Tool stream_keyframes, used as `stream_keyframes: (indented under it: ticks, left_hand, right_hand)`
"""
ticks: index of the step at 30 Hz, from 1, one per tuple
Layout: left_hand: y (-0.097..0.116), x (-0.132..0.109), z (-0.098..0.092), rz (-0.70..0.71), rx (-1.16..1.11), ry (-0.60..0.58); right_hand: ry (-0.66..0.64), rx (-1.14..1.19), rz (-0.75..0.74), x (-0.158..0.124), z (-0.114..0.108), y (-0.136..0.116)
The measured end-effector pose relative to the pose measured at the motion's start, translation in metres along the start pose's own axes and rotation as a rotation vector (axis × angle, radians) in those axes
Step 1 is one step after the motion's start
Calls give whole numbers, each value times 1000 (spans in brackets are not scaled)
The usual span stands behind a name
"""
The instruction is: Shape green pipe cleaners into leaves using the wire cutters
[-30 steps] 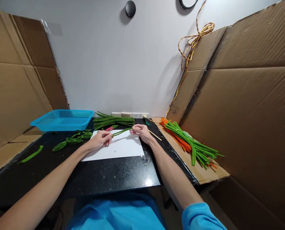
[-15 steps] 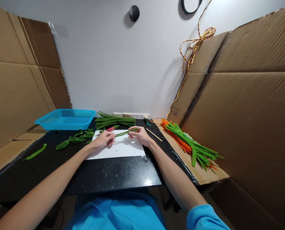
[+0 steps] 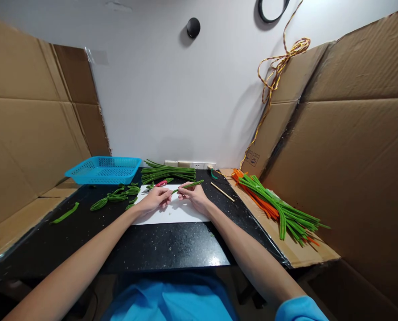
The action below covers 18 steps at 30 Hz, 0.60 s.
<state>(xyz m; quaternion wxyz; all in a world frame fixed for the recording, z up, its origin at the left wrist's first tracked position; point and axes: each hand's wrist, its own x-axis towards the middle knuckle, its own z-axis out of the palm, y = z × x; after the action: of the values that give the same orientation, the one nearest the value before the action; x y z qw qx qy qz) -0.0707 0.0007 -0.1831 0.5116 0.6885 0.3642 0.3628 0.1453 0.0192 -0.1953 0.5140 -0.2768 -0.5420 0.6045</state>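
Between my hands stretches a dark green pipe cleaner [image 3: 195,183], held over a white sheet [image 3: 178,217]. My left hand [image 3: 156,199] pinches its left end with thumb and fingers. Close beside it, my right hand [image 3: 194,196] grips the same stem, whose free end sticks out to the upper right. Just behind my left hand lies a red-handled tool [image 3: 161,183], partly covered. Several looped green pipe-cleaner shapes [image 3: 113,196] rest left of the sheet. A bundle of dark green pipe cleaners [image 3: 168,171] lies behind the sheet.
A blue perforated basket [image 3: 103,170] sits at the back left. To the right are a thin wooden stick [image 3: 222,192], then light green [image 3: 279,203] and orange pipe cleaners [image 3: 262,203] on cardboard. A green strip [image 3: 65,213] lies far left. Cardboard walls [image 3: 359,156] flank the black table [image 3: 165,249].
My hands have drawn closer together along the pipe cleaner, leaving a shorter stretch between them. The right end now juts out past my right hand. The whole view has shifted slightly.
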Motion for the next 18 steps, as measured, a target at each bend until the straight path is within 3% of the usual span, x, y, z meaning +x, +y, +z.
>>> stream_keyframes:
  ticks: [10, 18]
  left_hand:
    - [2, -1, 2, 39, 111, -44]
    - [8, -7, 12, 142, 330, 44]
  right_hand:
    - [-38, -47, 12, -1, -6, -5]
    - [-90, -121, 26, -4, -4, -6]
